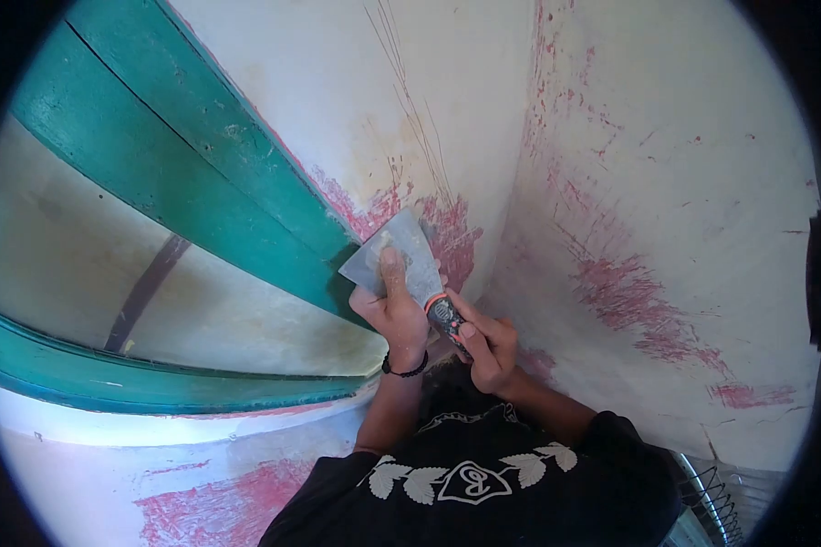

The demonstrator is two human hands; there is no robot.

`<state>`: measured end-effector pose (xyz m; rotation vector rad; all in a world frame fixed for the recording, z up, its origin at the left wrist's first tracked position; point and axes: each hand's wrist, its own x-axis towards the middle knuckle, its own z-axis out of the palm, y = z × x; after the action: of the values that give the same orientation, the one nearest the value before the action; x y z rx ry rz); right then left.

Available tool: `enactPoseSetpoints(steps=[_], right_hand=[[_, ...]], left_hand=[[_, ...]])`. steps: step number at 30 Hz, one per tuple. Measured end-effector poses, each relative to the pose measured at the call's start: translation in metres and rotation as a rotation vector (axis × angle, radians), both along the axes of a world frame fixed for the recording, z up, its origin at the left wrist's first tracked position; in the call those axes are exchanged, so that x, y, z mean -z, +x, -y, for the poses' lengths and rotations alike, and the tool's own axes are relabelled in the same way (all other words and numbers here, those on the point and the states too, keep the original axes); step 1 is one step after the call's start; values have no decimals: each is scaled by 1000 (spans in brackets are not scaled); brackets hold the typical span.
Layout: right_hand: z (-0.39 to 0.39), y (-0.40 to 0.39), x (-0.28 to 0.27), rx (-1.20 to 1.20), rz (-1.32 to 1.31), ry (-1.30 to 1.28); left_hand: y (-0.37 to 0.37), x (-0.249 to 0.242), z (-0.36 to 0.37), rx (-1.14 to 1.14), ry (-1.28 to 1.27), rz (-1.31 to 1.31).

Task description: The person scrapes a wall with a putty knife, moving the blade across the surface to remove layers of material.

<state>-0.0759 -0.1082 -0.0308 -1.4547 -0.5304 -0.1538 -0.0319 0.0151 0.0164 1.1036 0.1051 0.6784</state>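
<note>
A wide-bladed paint scraper [409,239] is held in both hands against the wall [483,109], beside the green frame. My right hand [491,351] is closed around its black and orange handle [444,314]. With the thumb laid on the flat of the grey blade, my left hand [397,314] grips the scraper from the other side; its other fingers are mostly hidden behind the blade. A dark beaded bracelet [405,368] circles the left wrist. Around the blade the wall shows a scraped pinkish-red patch [452,242] under the white coat.
A green-painted frame [201,173] runs diagonally at the left, with a lower green ledge [155,387]. The right wall [684,182] meets this one at a corner and bears more red scraped marks [620,296]. A wire rack [713,501] stands at the bottom right.
</note>
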Motion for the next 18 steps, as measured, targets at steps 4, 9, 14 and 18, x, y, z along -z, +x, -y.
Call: enactPoseSetpoints(steps=[4, 9, 14, 18], right_hand=[[-4, 13, -16, 5, 51, 39], [-2, 14, -24, -10, 20, 57], [5, 4, -11, 12, -33, -16], [6, 13, -19, 10, -42, 23]], left_hand=[[22, -2, -8, -110, 123, 70], [19, -8, -11, -92, 142, 48], [6, 8, 0, -6, 62, 2], [26, 6, -7, -120, 217, 70]])
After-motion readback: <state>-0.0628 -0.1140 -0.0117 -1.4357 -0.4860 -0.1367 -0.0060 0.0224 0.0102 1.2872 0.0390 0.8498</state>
